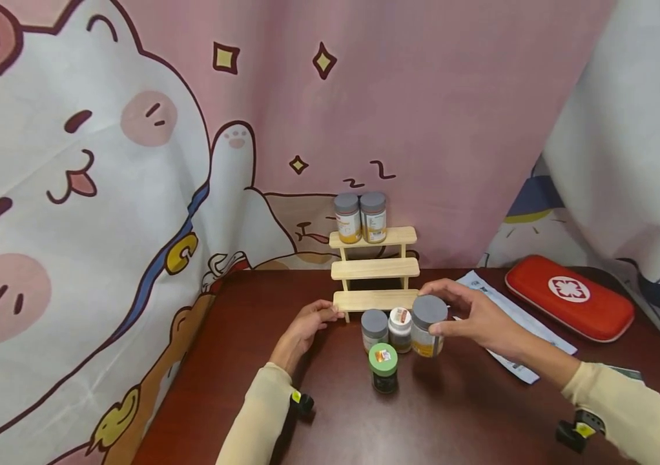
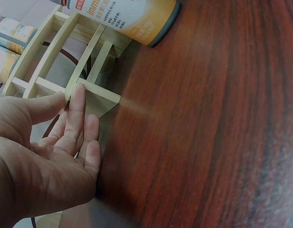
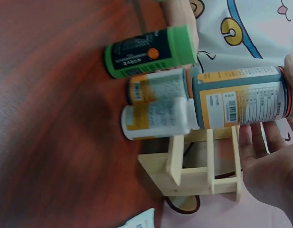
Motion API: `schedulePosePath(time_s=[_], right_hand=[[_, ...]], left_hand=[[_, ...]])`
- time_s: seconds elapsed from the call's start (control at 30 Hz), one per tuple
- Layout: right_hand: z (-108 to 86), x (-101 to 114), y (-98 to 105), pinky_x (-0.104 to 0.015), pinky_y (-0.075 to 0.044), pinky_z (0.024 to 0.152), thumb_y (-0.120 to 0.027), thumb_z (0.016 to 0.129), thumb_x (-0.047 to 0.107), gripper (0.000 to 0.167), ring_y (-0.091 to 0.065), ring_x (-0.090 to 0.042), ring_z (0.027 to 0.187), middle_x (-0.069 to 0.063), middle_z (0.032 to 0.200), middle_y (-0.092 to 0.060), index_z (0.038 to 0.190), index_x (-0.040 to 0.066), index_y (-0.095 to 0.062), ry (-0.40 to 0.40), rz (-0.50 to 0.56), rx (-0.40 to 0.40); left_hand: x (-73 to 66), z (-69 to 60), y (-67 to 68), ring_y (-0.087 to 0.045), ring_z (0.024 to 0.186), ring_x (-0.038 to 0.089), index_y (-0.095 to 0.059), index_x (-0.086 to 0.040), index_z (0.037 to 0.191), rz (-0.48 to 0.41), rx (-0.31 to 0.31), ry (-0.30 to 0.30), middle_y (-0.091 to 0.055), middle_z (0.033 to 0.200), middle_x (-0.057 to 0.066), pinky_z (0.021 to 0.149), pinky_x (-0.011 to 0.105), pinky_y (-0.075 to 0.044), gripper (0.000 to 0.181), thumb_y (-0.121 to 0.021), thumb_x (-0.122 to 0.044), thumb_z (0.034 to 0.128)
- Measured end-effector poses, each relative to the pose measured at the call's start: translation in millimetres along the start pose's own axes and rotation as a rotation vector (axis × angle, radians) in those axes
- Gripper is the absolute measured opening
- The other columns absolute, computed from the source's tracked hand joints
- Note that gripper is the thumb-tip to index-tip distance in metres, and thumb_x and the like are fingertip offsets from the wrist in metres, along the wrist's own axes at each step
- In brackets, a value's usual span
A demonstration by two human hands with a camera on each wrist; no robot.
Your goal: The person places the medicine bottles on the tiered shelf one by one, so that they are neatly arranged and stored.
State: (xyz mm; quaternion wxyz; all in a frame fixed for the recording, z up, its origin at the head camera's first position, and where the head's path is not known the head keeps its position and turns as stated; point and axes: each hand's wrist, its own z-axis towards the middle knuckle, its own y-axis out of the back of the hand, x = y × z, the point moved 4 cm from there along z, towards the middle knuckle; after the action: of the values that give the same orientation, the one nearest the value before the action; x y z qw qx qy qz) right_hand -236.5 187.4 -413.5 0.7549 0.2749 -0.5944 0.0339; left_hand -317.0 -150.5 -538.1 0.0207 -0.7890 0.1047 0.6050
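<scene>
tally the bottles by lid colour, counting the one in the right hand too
Grey-lid bottles: 4
White-lid bottle: 1
Green-lid bottle: 1
Total: 6

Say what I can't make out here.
Fine print on the held bottle: right wrist view, blurred and too small.
Lower part of the gray-lidded bottle on the table: head view, behind the green-lidded jar.
White packaging, one piece or two: head view, right hand partly covers it.
Rest of that hand: right wrist view, edge cuts it.
</scene>
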Motion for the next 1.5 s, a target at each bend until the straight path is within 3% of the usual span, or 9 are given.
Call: schedulePosePath(time_s=[0.13,0.23,0.47,0.63,0.8,1.07,1.5], right_hand=[[6.0,8,8,-0.034,-0.054,0.098,-0.087,0.089,0.026,0.055,-0.065,-0.011,0.122,0.002,0.134,-0.069,0.138,0.026,-0.061,-0.028,-0.092,-0.043],[12.5,15,13,-0.036,-0.056,0.095,-0.090,0.086,0.029,0.058,-0.066,-0.015,0.118,0.000,0.131,-0.070,0.137,0.025,-0.062,-0.034,-0.127,-0.061],[32.2,25,24,-0.030,-0.059,0.087,-0.091,0.085,0.026,0.064,-0.068,-0.016,0.111,-0.003,0.125,-0.070,0.140,0.020,-0.060,-0.017,-0.095,-0.092],[49.8,25,31,-0.036,-0.063,0.081,-0.089,0.086,0.019,0.066,-0.070,-0.013,0.107,-0.003,0.123,-0.070,0.143,0.013,-0.057,0.011,-0.041,-0.125],[67.5,23,41,-0.028,-0.062,0.084,-0.086,0.090,0.019,0.065,-0.068,-0.004,0.111,0.003,0.126,-0.070,0.146,0.011,-0.055,0.016,-0.023,-0.164],[97.3,17,54,-0.019,-0.057,0.089,-0.084,0.093,0.020,0.060,-0.065,0.001,0.117,0.002,0.137,-0.068,0.147,0.018,-0.057,-0.017,-0.007,-0.232],[133.1,14,69,-0.019,-0.051,0.097,-0.082,0.095,0.026,0.059,-0.063,-0.015,0.129,-0.001,0.150,-0.063,0.149,0.023,-0.057,-0.025,-0.002,-0.306]], left_hand=[[1.4,1.3,-1.6,-0.065,0.121,0.038,-0.065,-0.001,0.123,-0.002,0.001,0.001,-0.082,0.108,0.006,0.097,0.038,-0.043,0.028,-0.064,-0.023,0.1056],[1.4,1.0,-2.1,-0.065,0.121,0.039,-0.066,-0.001,0.124,-0.002,0.001,-0.001,-0.082,0.109,0.006,0.097,0.039,-0.042,0.028,-0.064,-0.023,0.1056],[1.3,-1.7,0.0,-0.066,0.121,0.038,-0.065,-0.001,0.126,0.004,-0.003,0.005,-0.082,0.110,0.007,0.097,0.039,-0.043,0.030,-0.064,-0.023,0.1058],[1.2,-2.8,2.8,-0.066,0.119,0.037,-0.065,-0.001,0.125,0.003,-0.016,0.001,-0.081,0.112,0.010,0.096,0.039,-0.042,0.030,-0.064,-0.024,0.1058],[2.1,-2.3,3.5,-0.066,0.119,0.036,-0.066,-0.001,0.126,-0.003,-0.015,0.006,-0.081,0.113,0.010,0.097,0.038,-0.042,0.030,-0.064,-0.024,0.1056],[3.9,-3.2,5.9,-0.067,0.115,0.030,-0.068,-0.002,0.127,0.007,-0.024,0.007,-0.082,0.110,0.004,0.096,0.037,-0.043,0.031,-0.065,-0.024,0.1054],[2.9,-1.0,1.5,-0.069,0.118,0.029,-0.069,-0.004,0.127,0.003,-0.019,0.017,-0.083,0.111,0.004,0.101,0.039,-0.043,0.030,-0.065,-0.024,0.1055]])
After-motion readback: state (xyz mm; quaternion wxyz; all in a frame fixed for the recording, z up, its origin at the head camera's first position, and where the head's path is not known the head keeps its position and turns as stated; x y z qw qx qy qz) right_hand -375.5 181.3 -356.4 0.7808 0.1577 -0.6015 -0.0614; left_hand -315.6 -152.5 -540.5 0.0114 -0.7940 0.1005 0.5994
